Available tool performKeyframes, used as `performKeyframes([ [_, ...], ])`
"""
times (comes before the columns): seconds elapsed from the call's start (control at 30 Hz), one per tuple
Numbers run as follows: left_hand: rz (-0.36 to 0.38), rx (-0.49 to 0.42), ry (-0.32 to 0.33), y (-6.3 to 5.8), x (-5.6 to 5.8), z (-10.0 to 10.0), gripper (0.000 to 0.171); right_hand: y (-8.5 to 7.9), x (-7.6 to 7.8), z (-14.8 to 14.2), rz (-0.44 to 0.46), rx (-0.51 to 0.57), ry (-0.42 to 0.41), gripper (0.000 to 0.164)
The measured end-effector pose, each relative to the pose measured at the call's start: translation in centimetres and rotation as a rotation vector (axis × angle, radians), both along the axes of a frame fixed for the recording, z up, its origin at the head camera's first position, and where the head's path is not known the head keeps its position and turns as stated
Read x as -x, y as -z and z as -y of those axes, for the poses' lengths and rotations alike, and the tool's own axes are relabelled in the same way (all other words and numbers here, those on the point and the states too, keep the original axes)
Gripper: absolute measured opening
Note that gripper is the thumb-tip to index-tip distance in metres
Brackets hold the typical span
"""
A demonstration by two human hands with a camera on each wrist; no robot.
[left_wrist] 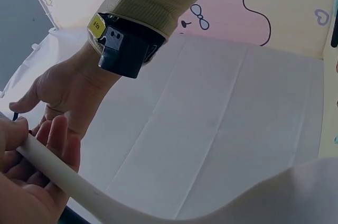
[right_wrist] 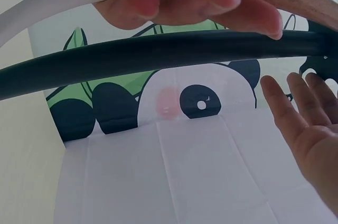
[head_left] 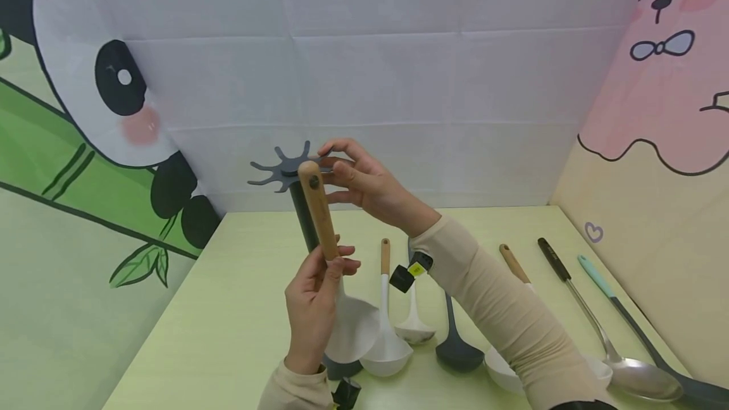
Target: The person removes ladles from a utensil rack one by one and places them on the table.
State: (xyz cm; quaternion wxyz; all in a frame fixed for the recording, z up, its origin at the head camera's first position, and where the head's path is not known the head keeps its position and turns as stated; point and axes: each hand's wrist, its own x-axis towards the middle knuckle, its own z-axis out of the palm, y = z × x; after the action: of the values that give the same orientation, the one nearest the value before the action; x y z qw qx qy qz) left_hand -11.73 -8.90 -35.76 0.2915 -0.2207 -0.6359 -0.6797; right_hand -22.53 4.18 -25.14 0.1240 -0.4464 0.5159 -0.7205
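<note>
In the head view my left hand (head_left: pixel 316 302) grips a white utensil (head_left: pixel 353 328) with a wide, curved head, where its wooden handle (head_left: pixel 319 207) begins. The handle points up, and its holed end is level with the top of a dark utensil stand (head_left: pixel 289 168). Several hooks fan out from that top. My right hand (head_left: pixel 370 185) is at the stand's right side, thumb and index finger on a hook. The other fingers of the right hand (right_wrist: pixel 311 123) are extended in the right wrist view. The dark post (head_left: pixel 304 220) stands behind the white utensil.
Right of the stand lie a white ladle (head_left: pixel 387 353), a smaller white spoon (head_left: pixel 414 328), a dark ladle (head_left: pixel 458 353), a large metal spoon (head_left: pixel 643 378) and a turquoise-handled dark utensil (head_left: pixel 598 277). My right forearm (head_left: pixel 501 309) covers part of another white utensil (head_left: pixel 501 369). A cloth backdrop (head_left: pixel 370 81) rises behind.
</note>
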Motion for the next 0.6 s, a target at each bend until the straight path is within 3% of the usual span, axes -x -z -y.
performKeyframes([
  [0.6,0.004,0.012,0.017,-0.64,-0.62,0.33,0.030,0.01,-0.08,0.07,-0.012,-0.011,0.015,0.060],
])
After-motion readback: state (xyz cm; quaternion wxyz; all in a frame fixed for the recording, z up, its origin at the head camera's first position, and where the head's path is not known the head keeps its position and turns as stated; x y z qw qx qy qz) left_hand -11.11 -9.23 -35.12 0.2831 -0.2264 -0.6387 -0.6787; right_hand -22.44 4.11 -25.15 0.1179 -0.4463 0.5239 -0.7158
